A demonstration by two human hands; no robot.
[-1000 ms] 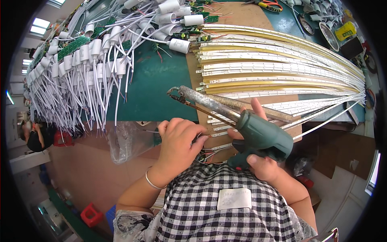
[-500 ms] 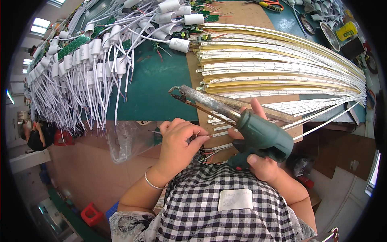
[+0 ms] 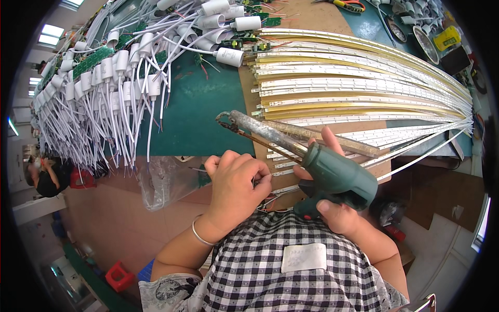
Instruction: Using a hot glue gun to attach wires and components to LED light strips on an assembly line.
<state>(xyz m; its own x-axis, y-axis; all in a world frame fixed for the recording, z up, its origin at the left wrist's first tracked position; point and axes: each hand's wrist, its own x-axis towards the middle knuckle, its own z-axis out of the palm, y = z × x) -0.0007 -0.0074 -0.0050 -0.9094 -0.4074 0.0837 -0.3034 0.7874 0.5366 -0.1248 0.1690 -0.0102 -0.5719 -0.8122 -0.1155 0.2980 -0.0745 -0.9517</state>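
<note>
My right hand (image 3: 340, 216) grips a dark green soldering gun (image 3: 343, 174) by its handle. The gun's metal barrel slants up to the left, its bent tip ending above the table's front edge. To its left, my left hand (image 3: 235, 183) has thumb and fingers pinched together, hiding whatever lies between them. Thin coloured wires (image 3: 269, 200) show just right of these fingers, above the checked apron. A piece of green circuit board (image 3: 204, 179) shows behind the left hand. Long white LED strips (image 3: 312, 85) lie in rows on brown board beyond both hands.
White lamp sockets (image 3: 228, 56) with cables and green circuit boards heap on the green table (image 3: 192, 109) at the left. A wooden bar (image 3: 332, 139) lies behind the gun. Pliers (image 3: 349, 6) lie at the far edge. A clear plastic bag (image 3: 158, 184) hangs off the front edge.
My left fingers have curled further together and the hand has shifted slightly right. The soldering gun has stayed nearly still in my right hand.
</note>
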